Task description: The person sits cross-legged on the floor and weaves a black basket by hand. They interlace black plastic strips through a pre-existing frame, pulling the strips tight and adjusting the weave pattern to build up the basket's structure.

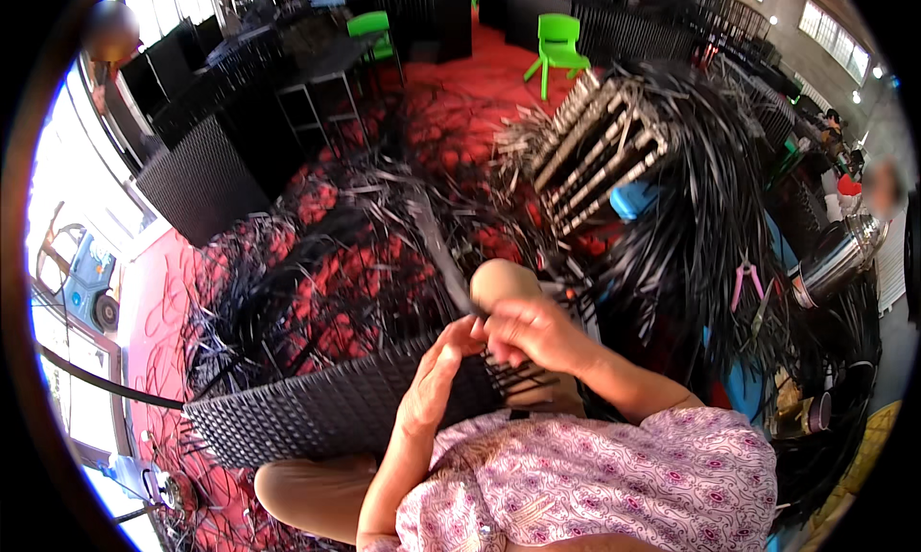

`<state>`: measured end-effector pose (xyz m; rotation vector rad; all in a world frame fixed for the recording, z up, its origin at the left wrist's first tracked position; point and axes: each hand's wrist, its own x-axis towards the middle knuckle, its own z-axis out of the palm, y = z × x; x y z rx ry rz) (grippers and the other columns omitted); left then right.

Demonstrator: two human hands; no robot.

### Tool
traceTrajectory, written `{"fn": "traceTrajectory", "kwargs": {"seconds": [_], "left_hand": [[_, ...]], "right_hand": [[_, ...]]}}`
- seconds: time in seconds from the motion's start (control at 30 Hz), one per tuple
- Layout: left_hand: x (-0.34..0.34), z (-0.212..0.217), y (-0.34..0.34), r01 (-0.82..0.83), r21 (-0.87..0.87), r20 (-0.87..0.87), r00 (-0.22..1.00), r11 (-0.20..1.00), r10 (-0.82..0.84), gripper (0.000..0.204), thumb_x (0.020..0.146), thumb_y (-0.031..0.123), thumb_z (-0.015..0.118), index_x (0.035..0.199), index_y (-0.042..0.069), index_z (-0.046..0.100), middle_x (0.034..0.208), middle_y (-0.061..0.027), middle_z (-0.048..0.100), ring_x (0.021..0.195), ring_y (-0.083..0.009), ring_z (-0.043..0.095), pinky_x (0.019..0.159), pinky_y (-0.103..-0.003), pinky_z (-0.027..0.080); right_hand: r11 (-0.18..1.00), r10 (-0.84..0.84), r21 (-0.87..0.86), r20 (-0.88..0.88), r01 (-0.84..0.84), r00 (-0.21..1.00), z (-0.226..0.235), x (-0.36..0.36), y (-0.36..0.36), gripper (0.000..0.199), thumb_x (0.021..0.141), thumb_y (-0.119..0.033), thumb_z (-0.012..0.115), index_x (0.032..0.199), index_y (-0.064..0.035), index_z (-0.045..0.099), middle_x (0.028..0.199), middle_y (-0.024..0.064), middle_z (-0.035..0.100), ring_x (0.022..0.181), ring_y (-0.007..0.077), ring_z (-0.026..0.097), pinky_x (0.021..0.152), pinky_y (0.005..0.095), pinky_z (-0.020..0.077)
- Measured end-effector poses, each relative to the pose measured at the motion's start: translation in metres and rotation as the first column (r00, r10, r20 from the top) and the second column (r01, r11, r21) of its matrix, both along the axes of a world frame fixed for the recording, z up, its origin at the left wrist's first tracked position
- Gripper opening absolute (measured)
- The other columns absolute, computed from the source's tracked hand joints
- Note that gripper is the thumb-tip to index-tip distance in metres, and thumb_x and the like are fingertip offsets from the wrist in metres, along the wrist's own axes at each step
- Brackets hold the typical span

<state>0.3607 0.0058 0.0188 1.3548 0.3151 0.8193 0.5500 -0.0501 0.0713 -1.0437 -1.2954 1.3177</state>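
Observation:
My left hand [436, 370] and my right hand [537, 331] meet above my lap, fingertips close together in a pinch. Between them runs a flat black plastic strip [436, 245], blurred, stretching away toward the pile on the floor. How each finger grips it is partly hidden. Across my legs lies a dark woven wicker panel [326, 408], its right side showing loose strip ends next to my right wrist. My raised knee [504, 281] is just beyond the hands.
Black strips [317, 264] lie tangled over the red floor. At right stands a frame [609, 144] draped with long strips; pink-handled pliers [746, 285] hang there near a metal canister [839, 259]. Farther off are a woven box [206, 183] and a green chair [556, 48].

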Motion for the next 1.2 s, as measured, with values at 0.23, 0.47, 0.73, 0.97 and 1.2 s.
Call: {"fn": "traceTrajectory", "kwargs": {"seconds": [0.23,0.47,0.73,0.97,1.2], "left_hand": [[-0.033,-0.001,0.006,0.066,-0.629,0.530,0.765,0.774,0.366,0.025,0.102,0.032,0.052,0.110,0.009,0.058,0.080,-0.0015,0.056,0.076,-0.0152,0.054,0.077,-0.033,0.045],[-0.052,-0.022,-0.003,0.078,-0.689,0.555,0.697,0.721,0.455,0.029,0.104,0.032,0.049,0.113,0.007,0.060,0.088,-0.0009,0.053,0.080,-0.0166,0.048,0.078,-0.034,0.041],[-0.019,-0.045,-0.023,-0.022,-0.645,0.352,0.878,0.764,0.323,0.036,0.103,0.031,0.050,0.113,-0.002,0.060,0.093,-0.0112,0.068,0.086,-0.0220,0.066,0.084,-0.036,0.053],[-0.001,-0.039,-0.038,-0.029,-0.594,0.057,0.995,0.804,0.078,0.041,0.105,0.032,0.043,0.110,-0.004,0.062,0.096,-0.0149,0.069,0.090,-0.0256,0.068,0.088,-0.039,0.054],[0.007,-0.058,-0.037,-0.022,-0.405,-0.332,0.935,0.914,-0.125,0.029,0.102,0.016,0.047,0.106,-0.005,0.066,0.097,-0.0092,0.069,0.092,-0.0120,0.065,0.085,-0.027,0.052]], "right_hand": [[0.902,0.236,-0.369,-0.012,-0.223,0.972,-0.033,-0.031,-0.026,0.024,0.103,-0.021,0.053,0.103,0.0000,0.065,0.067,0.0022,0.059,0.055,0.0072,0.053,0.052,0.0221,0.0433],[0.819,0.179,-0.573,0.235,-0.013,0.955,-0.055,0.026,-0.078,0.017,0.095,-0.014,0.059,0.090,0.0005,0.068,0.066,0.0029,0.061,0.055,0.0097,0.055,0.053,0.0232,0.0432],[0.917,0.071,-0.370,0.513,0.146,0.855,-0.075,0.070,-0.085,0.024,0.091,-0.009,0.066,0.112,0.0028,0.067,0.102,0.0042,0.070,0.095,0.0112,0.064,0.086,0.0251,0.0508],[0.989,-0.138,-0.005,0.333,0.148,0.933,-0.035,-0.001,0.001,0.034,0.095,-0.015,0.064,0.122,0.0043,0.061,0.108,0.0089,0.069,0.099,0.0123,0.063,0.088,0.0260,0.0497],[0.998,0.043,-0.043,0.184,-0.036,0.982,-0.060,-0.046,0.030,0.025,0.097,-0.012,0.060,0.118,0.0020,0.062,0.084,0.0009,0.063,0.074,0.0058,0.057,0.068,0.0212,0.0483]]}}
